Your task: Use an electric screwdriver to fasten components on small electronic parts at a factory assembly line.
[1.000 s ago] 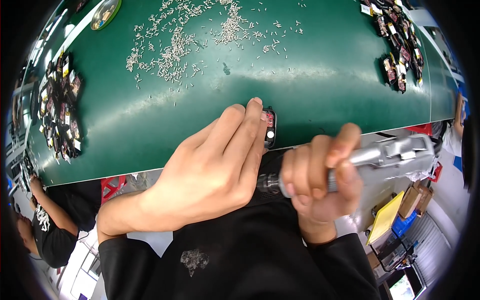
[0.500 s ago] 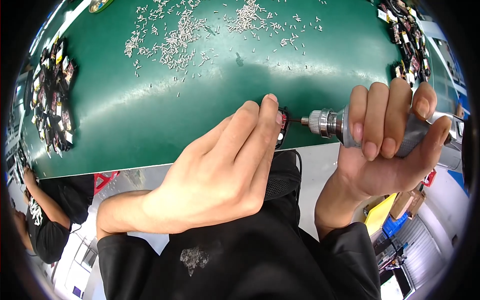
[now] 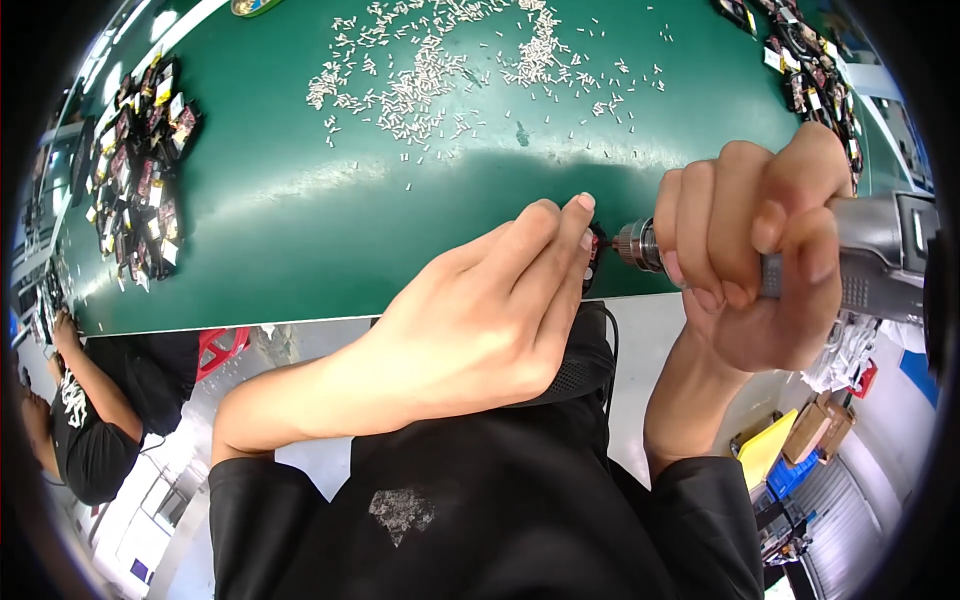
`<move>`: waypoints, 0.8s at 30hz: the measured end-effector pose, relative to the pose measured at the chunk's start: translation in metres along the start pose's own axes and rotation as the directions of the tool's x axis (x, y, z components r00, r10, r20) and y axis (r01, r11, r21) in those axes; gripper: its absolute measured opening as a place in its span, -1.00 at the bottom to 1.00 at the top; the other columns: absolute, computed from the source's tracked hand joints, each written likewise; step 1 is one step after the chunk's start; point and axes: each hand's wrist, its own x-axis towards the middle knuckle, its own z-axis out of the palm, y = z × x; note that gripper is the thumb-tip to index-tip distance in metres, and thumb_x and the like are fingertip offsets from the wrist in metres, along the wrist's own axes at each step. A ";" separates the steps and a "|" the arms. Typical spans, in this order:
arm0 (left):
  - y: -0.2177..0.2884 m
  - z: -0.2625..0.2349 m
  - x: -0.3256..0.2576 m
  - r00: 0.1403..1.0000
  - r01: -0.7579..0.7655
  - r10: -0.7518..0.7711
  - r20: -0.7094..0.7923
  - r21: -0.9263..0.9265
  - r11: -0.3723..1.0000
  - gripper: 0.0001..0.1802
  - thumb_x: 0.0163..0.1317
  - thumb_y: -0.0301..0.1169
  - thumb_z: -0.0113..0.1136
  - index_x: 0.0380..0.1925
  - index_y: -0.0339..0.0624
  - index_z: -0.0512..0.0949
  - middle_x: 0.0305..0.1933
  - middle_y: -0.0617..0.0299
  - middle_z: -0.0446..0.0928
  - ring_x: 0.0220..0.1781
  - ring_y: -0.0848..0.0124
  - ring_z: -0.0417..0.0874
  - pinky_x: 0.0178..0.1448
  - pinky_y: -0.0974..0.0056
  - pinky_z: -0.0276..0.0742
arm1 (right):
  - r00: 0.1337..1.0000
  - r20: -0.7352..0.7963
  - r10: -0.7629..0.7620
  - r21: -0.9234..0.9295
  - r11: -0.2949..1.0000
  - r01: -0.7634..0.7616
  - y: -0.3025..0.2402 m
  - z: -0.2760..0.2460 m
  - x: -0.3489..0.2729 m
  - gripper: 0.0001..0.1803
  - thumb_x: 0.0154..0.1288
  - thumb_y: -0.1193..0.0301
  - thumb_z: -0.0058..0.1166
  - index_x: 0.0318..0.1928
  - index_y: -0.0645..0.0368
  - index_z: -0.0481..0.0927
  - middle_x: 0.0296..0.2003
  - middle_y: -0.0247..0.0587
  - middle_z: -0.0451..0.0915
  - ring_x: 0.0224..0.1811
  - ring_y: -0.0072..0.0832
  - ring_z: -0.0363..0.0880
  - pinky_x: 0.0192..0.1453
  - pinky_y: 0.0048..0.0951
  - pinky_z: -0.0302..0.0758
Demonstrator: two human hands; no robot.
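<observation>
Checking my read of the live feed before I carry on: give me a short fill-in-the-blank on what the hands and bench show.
1. The right hand grips a grey electric ____.
2. The left hand holds a small black part at the ____ edge of the green table.
3. Loose small ____ lie scattered on the table's far side.

Missing: screwdriver; near; screws

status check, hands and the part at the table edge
Left hand pins small dark part at table edge. Right hand grips driver, bit at the part. Loose screws lie apart, nothing between.
</observation>
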 end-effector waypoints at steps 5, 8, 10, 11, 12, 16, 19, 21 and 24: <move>0.008 -0.012 -0.006 0.996 0.091 -0.091 -0.012 -0.004 0.996 -0.55 -0.25 -0.52 0.14 -0.26 -0.59 0.53 -0.06 -0.18 0.50 -0.13 0.16 0.51 -0.10 0.27 0.55 | 0.992 -0.100 -0.072 0.194 0.977 0.091 0.010 0.008 0.001 -0.81 0.31 0.40 -0.09 -0.38 0.15 0.22 -0.76 -0.45 0.15 -0.83 -0.68 0.01 -0.70 -0.57 0.09; 0.005 -0.020 -0.009 0.997 0.017 -0.015 0.075 -0.017 1.000 -0.58 -0.20 -0.49 0.13 -0.28 -0.58 0.53 -0.08 -0.15 0.49 -0.06 0.17 0.50 -0.02 0.29 0.52 | 0.998 -0.004 -0.059 0.171 0.983 0.059 0.005 -0.001 -0.004 -0.76 0.28 0.32 0.05 -0.35 0.13 0.27 -0.77 -0.45 0.22 -0.84 -0.67 0.10 -0.72 -0.61 0.15; 0.004 -0.030 -0.022 0.996 0.064 -0.062 0.061 -0.038 0.997 -0.57 -0.16 -0.49 0.11 -0.23 -0.56 0.50 -0.07 -0.13 0.49 -0.06 0.15 0.50 -0.01 0.26 0.52 | 0.983 -0.108 -0.150 0.227 0.959 0.172 -0.003 0.000 -0.011 -0.71 0.28 0.25 0.11 -0.32 0.12 0.29 -0.81 -0.52 0.22 -0.86 -0.71 0.11 -0.74 -0.68 0.14; -0.001 -0.043 -0.032 0.988 0.156 -0.156 0.005 -0.030 0.987 -0.56 -0.14 -0.49 0.13 -0.19 -0.53 0.49 -0.05 -0.11 0.48 -0.06 0.15 0.50 -0.01 0.25 0.52 | 0.967 -0.179 -0.179 0.333 0.914 0.231 -0.008 0.001 -0.011 -0.72 0.30 0.28 0.10 -0.31 0.12 0.28 -0.82 -0.52 0.20 -0.87 -0.73 0.11 -0.74 -0.70 0.13; -0.005 -0.055 -0.045 0.970 0.232 -0.236 -0.057 -0.057 0.971 -0.54 -0.13 -0.49 0.15 -0.15 -0.50 0.47 -0.03 -0.08 0.47 -0.06 0.14 0.50 0.00 0.23 0.51 | 0.945 -0.272 -0.184 0.386 0.878 0.282 -0.014 0.003 -0.013 -0.75 0.31 0.32 0.07 -0.31 0.11 0.26 -0.82 -0.51 0.20 -0.86 -0.73 0.11 -0.73 -0.71 0.13; -0.057 -0.118 -0.113 0.697 0.695 -0.601 -0.391 0.161 0.701 -0.55 -0.07 -0.63 0.25 -0.08 -0.28 0.49 -0.06 0.04 0.52 -0.04 0.10 0.51 0.05 0.12 0.42 | 0.936 -0.321 -0.146 0.364 0.893 0.264 -0.005 0.006 -0.025 -0.79 0.36 0.35 -0.03 -0.31 0.11 0.23 -0.79 -0.49 0.16 -0.84 -0.72 0.08 -0.70 -0.68 0.16; -0.112 -0.151 -0.178 0.528 0.849 -0.660 -0.535 0.311 0.427 -0.66 0.14 -0.54 0.12 -0.03 -0.30 0.48 -0.08 0.01 0.53 -0.01 0.08 0.49 0.07 0.14 0.40 | 0.947 -0.319 -0.038 0.421 0.890 0.177 0.016 0.010 -0.031 -0.82 0.39 0.34 -0.12 -0.31 0.11 0.22 -0.78 -0.47 0.12 -0.82 -0.70 0.06 -0.68 -0.63 0.18; -0.144 -0.159 -0.210 0.488 0.863 -0.691 -0.533 0.413 0.291 -0.67 0.24 -0.46 0.05 0.01 -0.31 0.47 -0.03 -0.02 0.52 0.04 0.05 0.47 0.12 0.12 0.37 | 0.943 -0.332 0.025 0.467 0.873 0.142 0.025 0.018 -0.032 -0.82 0.40 0.33 -0.15 -0.31 0.11 0.22 -0.77 -0.47 0.13 -0.82 -0.70 0.07 -0.66 -0.62 0.20; -0.154 -0.152 -0.190 0.582 0.802 -0.609 -0.539 0.503 0.322 -0.68 0.25 -0.46 0.03 0.00 -0.31 0.48 0.06 -0.01 0.50 0.11 0.04 0.44 0.20 0.11 0.33 | 0.928 -0.365 0.077 0.491 0.863 0.122 0.030 0.023 -0.032 -0.85 0.39 0.36 -0.17 -0.32 0.12 0.23 -0.75 -0.46 0.15 -0.80 -0.69 0.09 -0.63 -0.59 0.22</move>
